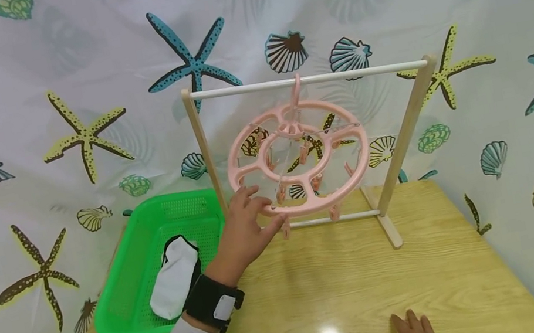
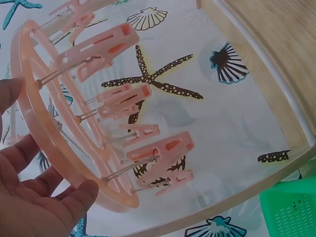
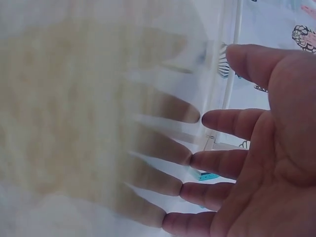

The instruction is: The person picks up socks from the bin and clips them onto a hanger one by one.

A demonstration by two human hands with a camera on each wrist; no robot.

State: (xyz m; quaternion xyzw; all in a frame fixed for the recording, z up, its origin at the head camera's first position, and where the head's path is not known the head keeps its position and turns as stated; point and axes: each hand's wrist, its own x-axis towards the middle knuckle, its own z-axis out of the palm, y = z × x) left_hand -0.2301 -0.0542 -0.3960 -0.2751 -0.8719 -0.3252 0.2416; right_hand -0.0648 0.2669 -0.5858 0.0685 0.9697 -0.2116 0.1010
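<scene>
Peg hanger (image 1: 298,158): pink. Basket (image 1: 122,287): green. Sock (image 1: 174,278): white, black trim. Tabletop (image 1: 353,288): light woodgrain. Backdrop (image 1: 48,110): starfish-and-shell print.

Glossy pink plastic hanger (image 1: 298,158), matt wood rack (image 1: 203,148), glossy wood table (image 1: 353,288).
</scene>
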